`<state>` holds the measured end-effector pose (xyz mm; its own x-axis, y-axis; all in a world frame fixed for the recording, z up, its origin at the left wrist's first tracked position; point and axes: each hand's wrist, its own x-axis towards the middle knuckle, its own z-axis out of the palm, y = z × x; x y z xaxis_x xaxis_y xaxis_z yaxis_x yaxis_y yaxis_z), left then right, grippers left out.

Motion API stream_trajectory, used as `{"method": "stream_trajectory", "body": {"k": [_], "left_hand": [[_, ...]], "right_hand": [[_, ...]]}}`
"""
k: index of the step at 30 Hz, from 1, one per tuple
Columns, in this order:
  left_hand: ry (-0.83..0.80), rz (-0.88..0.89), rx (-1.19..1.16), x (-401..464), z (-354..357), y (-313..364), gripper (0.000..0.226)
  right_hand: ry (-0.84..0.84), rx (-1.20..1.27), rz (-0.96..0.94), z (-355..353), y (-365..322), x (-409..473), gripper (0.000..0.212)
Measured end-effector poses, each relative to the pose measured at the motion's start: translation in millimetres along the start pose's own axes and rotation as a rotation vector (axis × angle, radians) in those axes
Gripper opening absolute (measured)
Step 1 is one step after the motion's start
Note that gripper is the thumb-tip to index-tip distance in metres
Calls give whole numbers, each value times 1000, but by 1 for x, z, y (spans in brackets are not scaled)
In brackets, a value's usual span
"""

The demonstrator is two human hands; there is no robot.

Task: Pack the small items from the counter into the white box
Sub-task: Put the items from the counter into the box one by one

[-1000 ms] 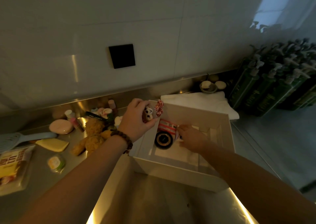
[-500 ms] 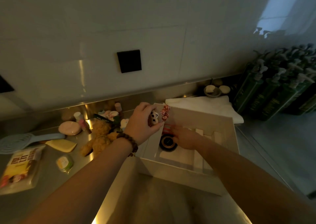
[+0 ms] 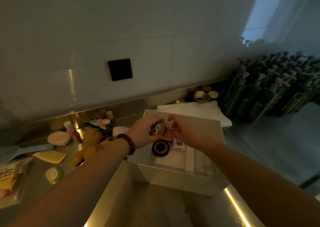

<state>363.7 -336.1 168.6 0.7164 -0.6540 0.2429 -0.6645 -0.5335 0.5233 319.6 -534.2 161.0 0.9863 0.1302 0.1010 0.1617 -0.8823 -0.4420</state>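
The left hand (image 3: 144, 131) gripped a small brown toy figure (image 3: 157, 129) above the white box (image 3: 180, 176). The right hand (image 3: 183, 128) pinched the figure's red-and-white ribbon (image 3: 168, 132). Below them, inside the box, lay a round black tin (image 3: 160, 148) and a small white packet (image 3: 179, 144). A plush bear (image 3: 91, 140) lay on the counter (image 3: 34, 180) left of the box.

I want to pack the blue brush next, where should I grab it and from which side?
Take the blue brush by its handle, the long narrow part pointing right toward the pink soap. It lies flat on the counter, so come down from above with your left hand and close round the handle's sides; the wide head at the left edge is harder to hold.
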Motion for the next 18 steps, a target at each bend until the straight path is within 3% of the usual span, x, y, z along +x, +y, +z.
{"method": "stream_trajectory", "body": {"k": [4,10,15,18], "left_hand": [[-146,-77,79,17,27,-7,51],[-286,-118,191,50,67,-23,43],[-358,-151,318,54,80,-28,50],[-331,-197,233,55,73,-23,53]], "right_hand": [[-3,-33,25,5,22,-1,15],[-183,-325,58,29,53,12,29],[-266,-319,90,38,61,15,26],[-249,-246,69,30,59,11,26]]}}
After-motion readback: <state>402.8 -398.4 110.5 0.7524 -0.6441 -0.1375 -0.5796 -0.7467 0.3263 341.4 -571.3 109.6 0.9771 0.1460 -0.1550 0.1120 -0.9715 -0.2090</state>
